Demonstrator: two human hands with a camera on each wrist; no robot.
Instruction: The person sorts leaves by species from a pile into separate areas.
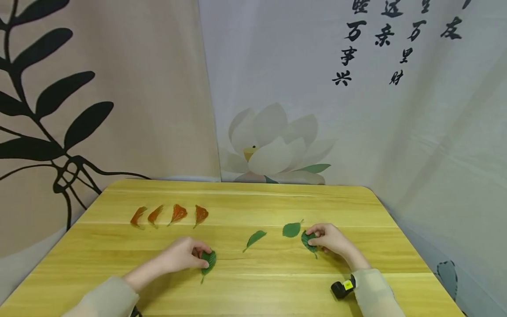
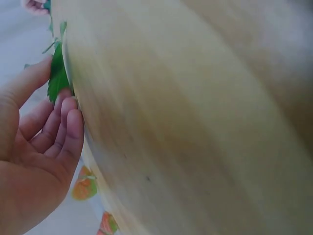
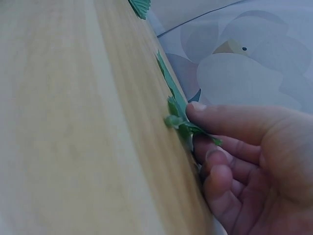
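My left hand (image 1: 186, 254) pinches a green leaf (image 1: 208, 260) between thumb and fingers, its stem pointing toward me; in the left wrist view the leaf (image 2: 58, 73) shows upright at the fingertips. Over to the right, my right hand (image 1: 329, 239) pinches another green leaf (image 1: 306, 240) by its right side, close over the table. Just beyond that one lies a rounder green leaf (image 1: 291, 230). A narrower, folded-looking green leaf (image 1: 255, 238) lies on the wood between both hands.
Orange-brown leaves (image 1: 179, 213) form a row at the table's back left. The wooden table (image 1: 253, 290) backs onto a printed curtain (image 1: 158, 88). A black device with a yellow label (image 1: 343, 289) sits at my right sleeve (image 1: 374, 290).
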